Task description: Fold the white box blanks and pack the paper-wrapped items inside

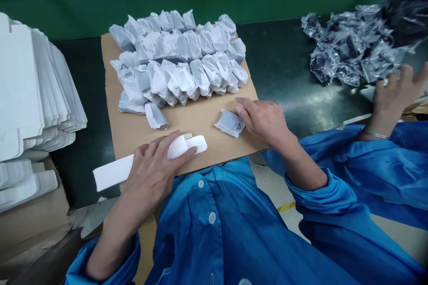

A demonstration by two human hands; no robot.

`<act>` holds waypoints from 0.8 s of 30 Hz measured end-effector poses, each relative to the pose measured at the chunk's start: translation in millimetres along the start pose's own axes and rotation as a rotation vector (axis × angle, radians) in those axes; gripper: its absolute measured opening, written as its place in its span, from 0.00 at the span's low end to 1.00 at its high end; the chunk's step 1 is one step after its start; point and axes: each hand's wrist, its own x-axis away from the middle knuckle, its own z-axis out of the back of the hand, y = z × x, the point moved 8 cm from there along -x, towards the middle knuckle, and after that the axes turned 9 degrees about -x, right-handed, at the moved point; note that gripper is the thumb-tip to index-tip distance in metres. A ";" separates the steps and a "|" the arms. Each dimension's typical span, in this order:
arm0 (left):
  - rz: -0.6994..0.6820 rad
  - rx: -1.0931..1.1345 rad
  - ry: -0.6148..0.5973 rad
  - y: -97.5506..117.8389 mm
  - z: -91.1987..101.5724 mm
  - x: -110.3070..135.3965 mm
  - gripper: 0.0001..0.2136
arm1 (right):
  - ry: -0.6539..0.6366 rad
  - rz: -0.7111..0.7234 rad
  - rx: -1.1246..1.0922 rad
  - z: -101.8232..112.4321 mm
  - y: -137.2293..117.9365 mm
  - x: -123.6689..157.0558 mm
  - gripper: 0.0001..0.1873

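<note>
My left hand (155,160) is closed around a long white carton (115,171), palm down. The carton lies near the front of a brown cardboard sheet (197,120), its flap end towards the right. My right hand (262,120) has its fingers curled at the right end of a small packet (230,123) in frosted white wrapping with a dark printed mark. Part of that grip is hidden behind the fingers. Several rows of similar wrapped packets (182,60) stand behind, on the same sheet. One loose packet (156,116) lies in front of the rows, beyond my left hand.
Stacked flat white cartons (30,84) stand at the left. On the dark green table (277,62), clear plastic bags with dark items (354,49) form a heap at the far right. A co-worker's hand (396,89), with a bracelet and blue sleeve, is near it.
</note>
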 end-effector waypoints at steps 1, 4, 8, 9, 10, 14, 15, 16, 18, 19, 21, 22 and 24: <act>0.009 0.018 -0.011 0.3 -1.4 -0.3 0.26 | 0.068 -0.033 0.080 4.5 2.0 0.4 0.23; 0.031 0.092 0.010 4.1 0.1 1.9 0.25 | 0.081 0.108 0.124 -0.8 -14.3 9.3 0.29; 0.046 0.162 0.115 9.7 9.0 5.6 0.20 | 0.057 0.143 -0.036 -8.7 -24.2 27.6 0.25; 0.046 0.169 0.135 10.3 10.5 6.1 0.19 | 0.076 0.129 -0.130 -7.9 -25.4 30.7 0.24; 0.040 0.172 0.151 10.9 11.7 6.4 0.18 | 0.077 0.133 -0.243 -8.7 -28.8 32.9 0.23; 0.019 0.163 0.168 10.8 11.6 8.2 0.17 | -0.057 0.319 -0.533 -23.4 -64.8 38.2 0.17; 0.013 0.164 0.169 10.6 11.2 9.0 0.17 | -0.067 0.366 -0.521 -26.7 -73.5 39.1 0.15; 0.008 0.168 0.172 10.5 11.0 9.8 0.17 | -0.064 0.402 -0.488 -29.7 -80.5 39.6 0.15; 0.003 0.181 0.182 10.6 10.7 11.4 0.17 | -0.041 0.431 -0.404 -35.2 -89.3 39.5 0.16; 0.004 0.185 0.191 10.7 10.9 12.1 0.17 | -0.031 0.436 -0.368 -37.8 -92.5 39.3 0.17; 0.009 0.189 0.214 11.1 12.0 13.1 0.16 | 0.002 0.448 -0.324 -40.8 -100.1 39.7 0.18; 0.018 0.189 0.224 11.1 12.7 13.6 0.16 | 0.011 0.440 -0.311 -42.5 -103.8 39.9 0.19; 0.039 0.180 0.238 10.6 13.5 14.7 0.15 | 0.004 0.404 -0.316 -45.7 -111.2 40.7 0.21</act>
